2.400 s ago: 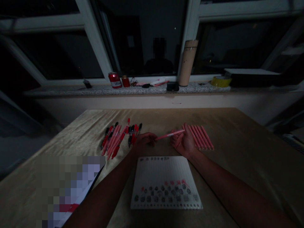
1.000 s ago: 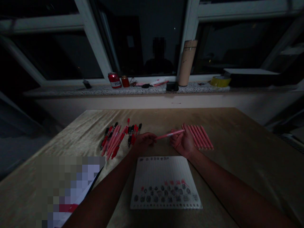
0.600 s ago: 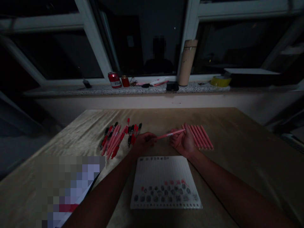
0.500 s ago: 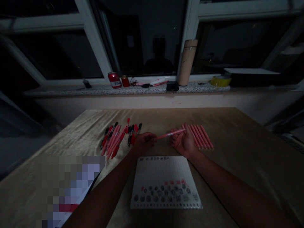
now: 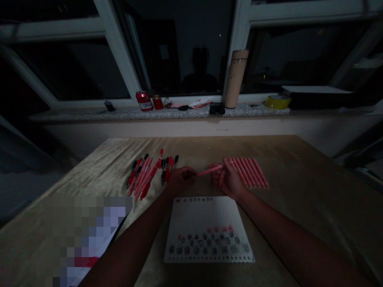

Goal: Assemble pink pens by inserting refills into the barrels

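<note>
Between my two hands is a slim pink pen [image 5: 208, 170], slanting up to the right. My left hand [image 5: 182, 178] pinches its lower left end with thumb and fingers. My right hand [image 5: 229, 179] is closed round its upper right end, which is partly hidden by the fingers. Just beyond my right hand lies a neat row of pink pens [image 5: 251, 172], side by side. To the left of my left hand are a small bunch of red and black pens [image 5: 170, 167] and a larger loose pile of pink, red and black pens [image 5: 142, 177].
A ruled notebook page [image 5: 206, 217] with black and red round marks lies between my forearms. On the sill [image 5: 185, 114] stand a red can [image 5: 144, 101], a small red jar [image 5: 157, 102], a tall beige flask [image 5: 236, 79] and yellow tape [image 5: 277, 102]. A blurred patch covers the lower left.
My right hand has shifted slightly left and turned, its fingers curling in further round the pen's end. The pen's right end has moved left with it. My left hand stays nearly still.
</note>
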{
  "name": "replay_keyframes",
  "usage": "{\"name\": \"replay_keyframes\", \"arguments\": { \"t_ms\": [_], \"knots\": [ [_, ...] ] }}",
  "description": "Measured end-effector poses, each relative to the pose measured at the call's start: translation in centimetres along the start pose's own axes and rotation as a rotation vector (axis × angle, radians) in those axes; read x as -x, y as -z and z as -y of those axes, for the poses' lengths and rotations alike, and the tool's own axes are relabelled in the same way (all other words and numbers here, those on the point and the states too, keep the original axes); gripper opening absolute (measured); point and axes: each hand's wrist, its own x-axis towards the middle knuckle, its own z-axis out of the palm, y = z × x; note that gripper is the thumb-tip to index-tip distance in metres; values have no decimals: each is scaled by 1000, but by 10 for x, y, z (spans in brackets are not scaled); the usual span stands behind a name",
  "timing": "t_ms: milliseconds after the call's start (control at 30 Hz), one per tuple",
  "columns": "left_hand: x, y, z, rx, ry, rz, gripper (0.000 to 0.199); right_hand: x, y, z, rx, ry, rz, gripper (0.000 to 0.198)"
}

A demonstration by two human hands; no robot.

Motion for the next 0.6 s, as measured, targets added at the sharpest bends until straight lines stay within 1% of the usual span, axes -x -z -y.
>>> {"name": "replay_keyframes", "arguments": {
  "t_ms": [133, 300, 467, 600],
  "knots": [
    [0, 1, 2, -24, -4, 3, 21, -1, 0, -3, 30, 22, 4, 43],
    [0, 1, 1, -42, -8, 10, 20, -1, -1, -5, 36, 9, -19, 35],
    [1, 0, -2, -27, 4, 9, 21, -1, -1, -3, 55, 3, 0, 40],
    [1, 0, -1, 8, -2, 14, 24, 0, -1, -1, 42, -20, 16, 50]
  ]
}}
